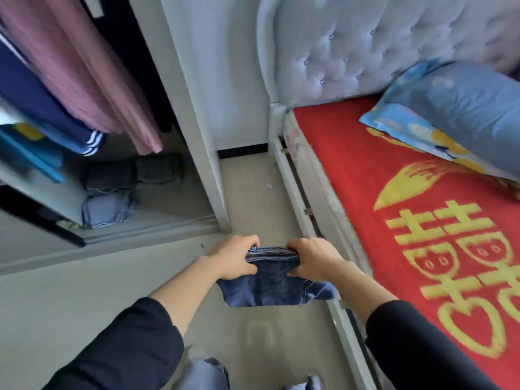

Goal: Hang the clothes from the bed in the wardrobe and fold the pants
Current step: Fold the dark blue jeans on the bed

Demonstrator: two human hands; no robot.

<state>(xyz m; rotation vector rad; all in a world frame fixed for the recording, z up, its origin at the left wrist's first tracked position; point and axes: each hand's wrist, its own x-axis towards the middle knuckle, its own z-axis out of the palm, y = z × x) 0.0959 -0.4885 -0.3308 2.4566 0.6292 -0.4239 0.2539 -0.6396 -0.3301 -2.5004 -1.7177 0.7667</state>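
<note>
Fingers (249,243) of both hands pinch the folded dark blue jeans (274,285) by their stacked top edge, held in the air between wardrobe (197,114) and bed (394,192); the denim looks thick, floppy and fairly heavy, so that two-sided grip suits it.

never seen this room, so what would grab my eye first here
Likely the red bed cover with big yellow characters, filling the right side, a blue pillow at its head. Then, centre frame, the left hand and right hand gripping folded dark blue jeans over the floor, facing the open wardrobe with its pink garment.
</note>
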